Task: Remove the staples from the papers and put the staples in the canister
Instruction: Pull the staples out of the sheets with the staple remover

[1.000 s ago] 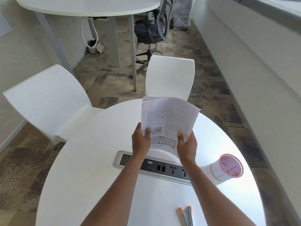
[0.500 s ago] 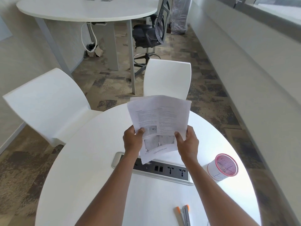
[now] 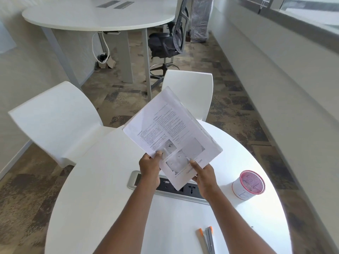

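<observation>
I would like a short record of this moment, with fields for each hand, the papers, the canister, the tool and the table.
left hand: grips the lower left edge of the papers
right hand: grips the lower right edge of the papers
papers: printed stack, held tilted above the table; no staple can be made out
canister: stands on the table to the right, pink lid on
tool: metal, orange-tipped, lies at the near edge, untouched
table: round, white, with a socket panel in the middle

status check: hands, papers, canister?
Left hand and right hand both grip papers, raised above table. Canister lidded, at right. Nothing blocking.
</observation>
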Tool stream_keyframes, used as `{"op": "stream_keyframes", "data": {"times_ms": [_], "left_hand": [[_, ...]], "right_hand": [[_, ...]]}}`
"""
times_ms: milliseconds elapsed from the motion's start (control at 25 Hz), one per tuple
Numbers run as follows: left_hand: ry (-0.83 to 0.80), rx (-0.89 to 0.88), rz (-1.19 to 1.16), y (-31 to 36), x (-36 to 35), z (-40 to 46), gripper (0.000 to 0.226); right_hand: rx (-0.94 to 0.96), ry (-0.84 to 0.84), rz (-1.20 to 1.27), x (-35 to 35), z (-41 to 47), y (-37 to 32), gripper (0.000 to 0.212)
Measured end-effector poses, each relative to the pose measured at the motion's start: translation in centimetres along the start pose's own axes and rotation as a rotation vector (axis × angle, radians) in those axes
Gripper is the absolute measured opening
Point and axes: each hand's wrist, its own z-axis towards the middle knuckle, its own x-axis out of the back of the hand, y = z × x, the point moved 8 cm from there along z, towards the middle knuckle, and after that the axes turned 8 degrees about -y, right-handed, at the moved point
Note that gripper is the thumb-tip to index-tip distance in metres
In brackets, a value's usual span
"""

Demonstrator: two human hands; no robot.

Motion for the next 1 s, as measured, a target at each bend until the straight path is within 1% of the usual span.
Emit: {"op": "stream_keyframes", "data": {"times_ms": [120, 200, 280, 360, 400, 440, 520, 600, 640, 680, 720, 760, 800, 920, 1000], "left_hand": [[-0.090, 0.039, -0.020, -1.2, -0.7, -1.3, 0.007], [-0.163, 0.034, -0.003, -0.9, -0.3, -1.4, 0.018], [-0.206, -0.031, 0.000, 1.0, 1.3, -0.7, 0.038], [-0.166, -0.128, 0.004, 4.2, 4.2, 0.5, 0.056], [-0.151, -0.179, 0.031, 6.0, 5.6, 1.1, 0.060], [-0.169, -0.215, 0.077, 7.8, 6.5, 1.7, 0.064], [-0.308, -0.203, 0.238, 9.9, 6.7, 2.6, 0.079], [-0.500, -0.114, 0.453, 10.5, 4.8, 2.3, 0.092], [-0.578, -0.078, 0.545, 10.2, 3.8, 2.0, 0.089], [-0.628, -0.063, 0.606, 9.8, 2.9, 1.9, 0.079], [-0.645, -0.066, 0.634, 9.6, 2.2, 1.8, 0.066], [-0.625, -0.082, 0.628, 9.5, 1.9, 1.9, 0.057], [-0.595, -0.103, 0.603, 9.5, 1.8, 2.1, 0.055], [-0.569, -0.143, 0.540, 9.4, 1.7, 3.1, 0.068], [-0.595, -0.133, 0.554, 9.0, 1.0, 3.6, 0.061]], "right_hand": [[0.075, 0.076, 0.004, 0.4, -0.4, -1.2, 0.040], [0.110, 0.103, -0.029, 1.3, -0.7, -2.1, 0.038], [0.131, 0.106, -0.075, 2.4, -1.0, -3.1, 0.040], [0.134, 0.099, -0.120, 3.4, -1.2, -3.9, 0.039], [0.134, 0.093, -0.140, 3.8, -1.3, -4.2, 0.038], [0.138, 0.082, -0.162, 4.1, -1.4, -4.5, 0.036], [0.140, 0.042, -0.204, 4.2, -1.5, -5.0, 0.033], [0.132, 0.003, -0.235, 4.1, -1.2, -5.1, 0.029], [0.126, -0.011, -0.245, 4.0, -1.1, -5.2, 0.026], [0.121, -0.022, -0.252, 3.9, -0.9, -5.3, 0.024], [0.120, -0.032, -0.262, 3.8, -0.7, -5.5, 0.024], [0.124, -0.041, -0.275, 3.8, -0.6, -5.8, 0.024], [0.129, -0.043, -0.292, 3.9, -0.4, -6.1, 0.025], [0.123, -0.024, -0.345, 5.0, 0.5, -6.9, 0.025], [0.110, -0.022, -0.392, 5.5, 1.2, -7.0, 0.022]]}}
